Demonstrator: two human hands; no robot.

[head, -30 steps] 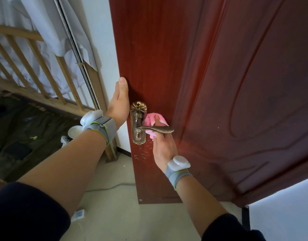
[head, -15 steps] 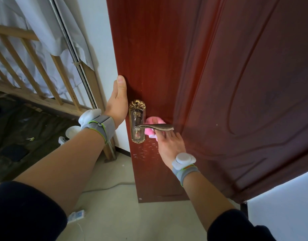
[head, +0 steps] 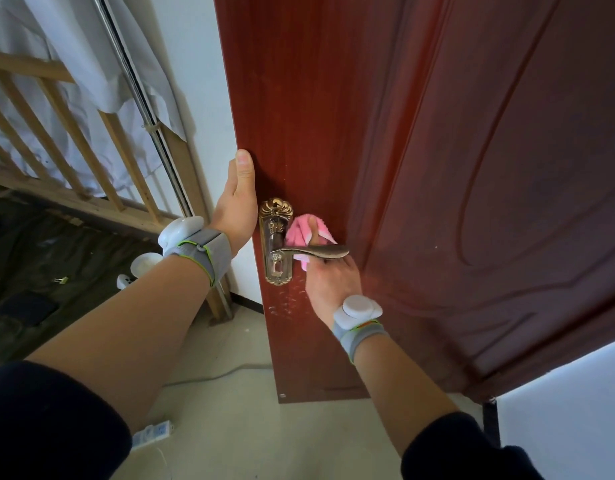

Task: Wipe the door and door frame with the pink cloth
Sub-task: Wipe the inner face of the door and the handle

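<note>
The door [head: 437, 168], dark red with raised panel lines, stands ajar and fills the right of the view; its free edge runs down the middle. The left arm reaches forward from lower left, forearm bare, a grey left band [head: 202, 252] on the wrist. The left hand [head: 235, 209] grasps the door's free edge just above the plate [head: 275, 237]; its thumb lies upward along the near face, and the other fingers are out of sight behind the edge.

The right arm rises from lower right with a right band [head: 359, 327] at the wrist. The right hand [head: 328, 275] sits just under and behind the lever [head: 313, 251], its back toward the camera, and holds the cloth [head: 299, 232] bunched against the door face. One finger shows above the lever, lying over the cloth; the rest are hidden. The cloth, pink and fluffy, touches the door between the plate and the panel moulding; most of it is above the lever, with a small bit showing below.

To the left stands a wooden railing [head: 56, 140] with a white sheet [head: 91, 46] draped on it; a power strip [head: 153, 433] lies on the pale floor [head: 247, 427] near the left sleeve.
</note>
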